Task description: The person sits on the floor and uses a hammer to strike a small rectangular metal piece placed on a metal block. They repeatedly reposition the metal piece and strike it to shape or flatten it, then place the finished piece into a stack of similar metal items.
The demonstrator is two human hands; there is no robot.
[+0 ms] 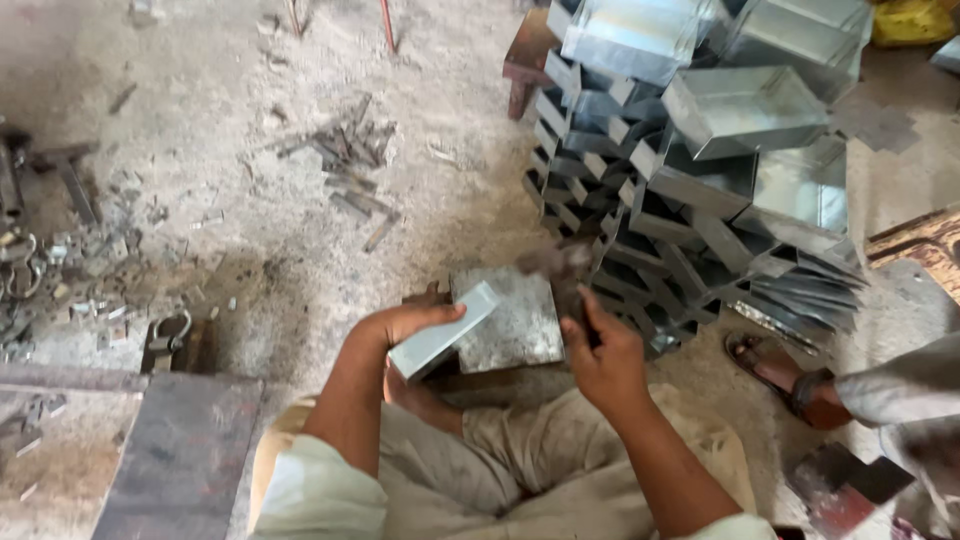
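Along the floor's left edge: grey metal offcuts and rings (50, 285) lie scattered on the dusty concrete floor (250, 120), apart from the work. A loose heap of short dark metal strips (350, 165) sits mid-floor, well apart from both hands.

Left hand (405, 325): fingers pressed together over the top of a small folded silver sheet-metal box (440, 335), thumb beneath. Box tilted, one end resting on the near left corner of a square grey steel block (510, 320), likely for support.

Right hand (600, 355): fingers wrapped around a dark hammer handle (572, 300), head blurred above the block.

Just behind, touching nothing held: tall stack of finished shiny sheet-metal boxes (700, 170), nested crosswise, apparently for stability.

Right edge: another person's sandalled foot (775, 365).
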